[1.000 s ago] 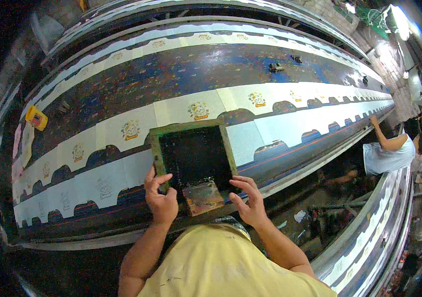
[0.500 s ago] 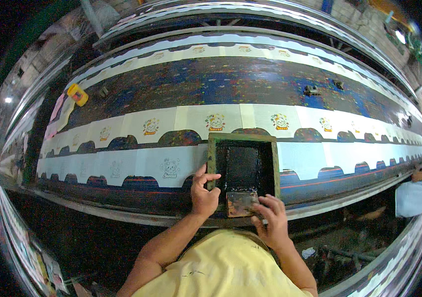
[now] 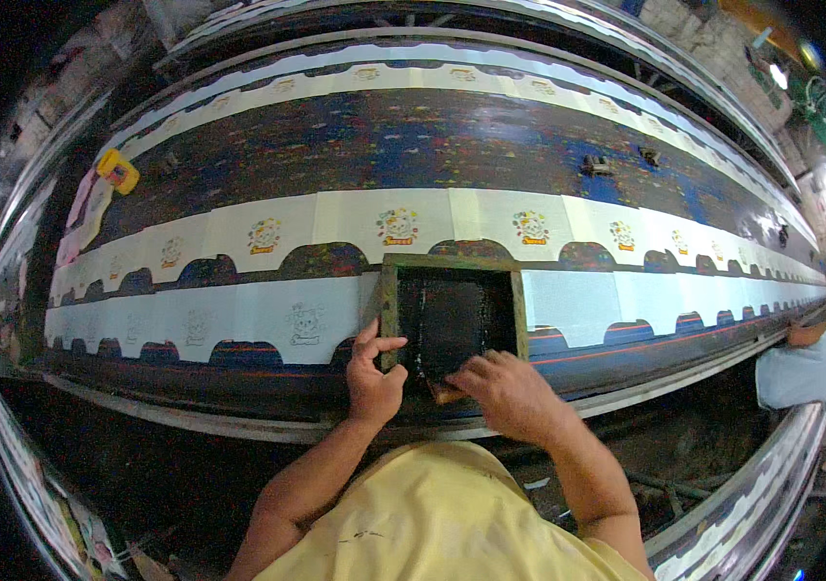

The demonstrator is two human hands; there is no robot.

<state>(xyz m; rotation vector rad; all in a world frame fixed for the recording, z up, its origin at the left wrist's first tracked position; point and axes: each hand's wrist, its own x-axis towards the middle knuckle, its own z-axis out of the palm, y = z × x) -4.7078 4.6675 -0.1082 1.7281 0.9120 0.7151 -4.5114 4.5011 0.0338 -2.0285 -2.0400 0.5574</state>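
Observation:
A wooden screen-printing frame (image 3: 519, 315) with a dark mesh lies over the row of pale blue cloth pieces (image 3: 238, 310) along the table's near edge. Its left side is gripped by my left hand (image 3: 377, 382), the index finger reaching over the rim. Within the near end of the frame, my right hand (image 3: 517, 395) is closed on a squeegee (image 3: 445, 390); most of the tool is hidden under the fingers. Left of the frame, a blue piece carries a dark line drawing (image 3: 305, 324); the pieces to the right look plain.
Behind runs a row of cream cloth pieces (image 3: 587, 225) with coloured prints. A yellow container (image 3: 118, 171) lies at the far left, and small dark objects (image 3: 597, 166) sit on the paint-spotted table (image 3: 355, 136). Pale blue cloth (image 3: 800, 371) hangs at the right.
My right hand has closed over the squeegee, which it was only reaching at before. My left hand stays at the frame's side. The whole view has shifted slightly.

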